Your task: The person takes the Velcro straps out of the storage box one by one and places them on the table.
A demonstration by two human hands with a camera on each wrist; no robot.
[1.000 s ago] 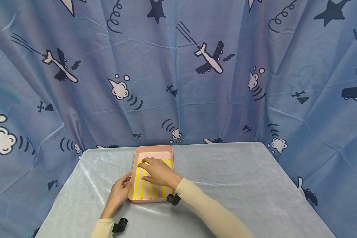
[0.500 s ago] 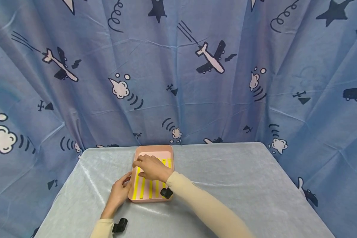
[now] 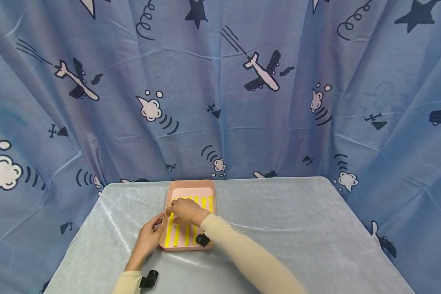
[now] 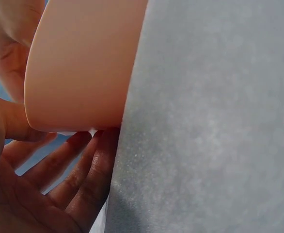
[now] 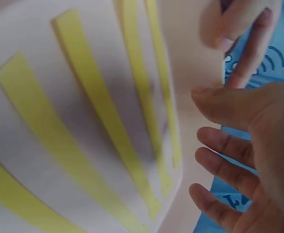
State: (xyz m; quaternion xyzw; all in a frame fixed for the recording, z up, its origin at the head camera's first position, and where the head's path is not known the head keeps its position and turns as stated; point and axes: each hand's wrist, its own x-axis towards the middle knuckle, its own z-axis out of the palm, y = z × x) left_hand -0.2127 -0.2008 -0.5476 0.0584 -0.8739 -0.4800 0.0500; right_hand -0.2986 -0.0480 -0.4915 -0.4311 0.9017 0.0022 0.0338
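In the head view, a shallow pink rectangular tray with rounded corners (image 3: 191, 190) lies just below and left of the frame's centre, on a pale grey, velvety tablecloth (image 3: 297, 224). Flat yellow strips (image 3: 187, 234) lie lengthwise inside it, side by side. The left hand (image 3: 148, 237) is at the tray's left side. The right hand (image 3: 188, 210) is over the tray's left part, with a cream sleeve (image 3: 242, 253) running to the bottom edge. A blue curtain printed with aeroplanes (image 3: 176, 151) fills the upper frame.

In the left wrist view, the tray's smooth outer wall takes the upper left; the left thumb grips at the rim, the fingers against the wall.

In the right wrist view, the strips fan across the left half. At right, the right thumb and bent fingers are apart, their tips over the tray's edge.
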